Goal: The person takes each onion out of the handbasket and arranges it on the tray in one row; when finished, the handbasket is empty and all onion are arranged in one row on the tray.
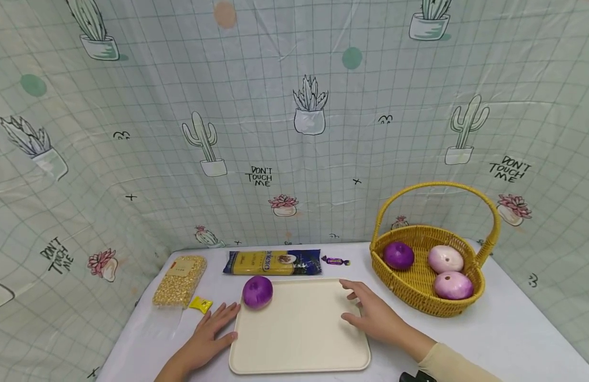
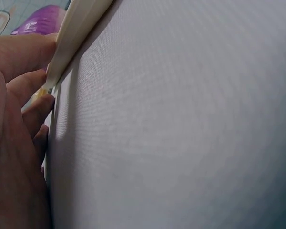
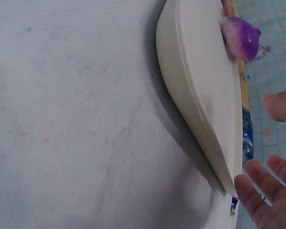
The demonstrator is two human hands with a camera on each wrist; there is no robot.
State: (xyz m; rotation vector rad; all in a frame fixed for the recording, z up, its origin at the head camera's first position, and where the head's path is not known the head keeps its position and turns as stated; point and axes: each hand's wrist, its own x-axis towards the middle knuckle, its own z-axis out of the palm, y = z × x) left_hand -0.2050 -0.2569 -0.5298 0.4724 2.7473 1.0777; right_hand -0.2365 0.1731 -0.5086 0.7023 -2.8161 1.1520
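A cream tray (image 1: 304, 329) lies on the white table with a purple onion (image 1: 257, 292) at its far left corner. My left hand (image 1: 209, 339) is beside the tray's left edge, fingers extended, fingertips right at the rim. In the left wrist view its fingers (image 2: 24, 52) touch the tray wall (image 2: 78, 33). Over the tray's right edge is my right hand (image 1: 372, 314), fingers spread and thumb apart, holding nothing. The right wrist view shows its fingers (image 3: 260, 179) near the tray's end and the onion (image 3: 241, 38) farther along.
A yellow wicker basket (image 1: 418, 302) at the right holds one purple onion (image 1: 398, 255) and two paler ones. Behind the tray lie a pasta packet (image 1: 270, 262) and a purple-wrapped candy (image 1: 335, 261). At the left are a bag of corn kernels (image 1: 179, 281) and a yellow candy (image 1: 201, 304).
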